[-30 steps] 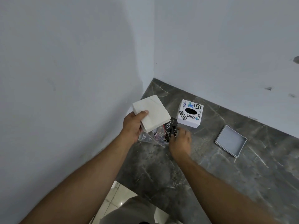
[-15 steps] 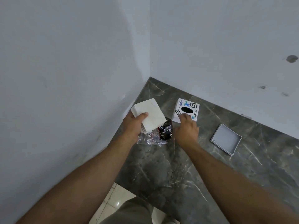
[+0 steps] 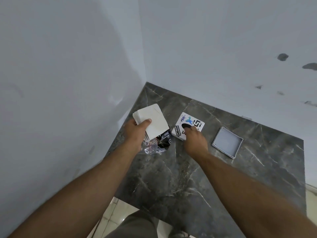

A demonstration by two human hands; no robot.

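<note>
The sticker box [image 3: 197, 123], at three o'clock of the napkin stack [image 3: 154, 121] pinched under the left hand's [image 3: 133, 134] thumb, should be steadied squarely by the right hand [image 3: 195, 143], whose fingertips are laid together on its top.

The tabletop [image 3: 188, 177] is showing smooth, faintly glossy dark grey stone with white veins. The stack of white sheets [image 3: 151, 123] is looking like matt paper. The sticker-covered box [image 3: 188, 121] is looking like smooth white card, the crinkled bag [image 3: 152, 149] clear glossy plastic, and the grey tray [image 3: 227, 145] matt plastic.
</note>
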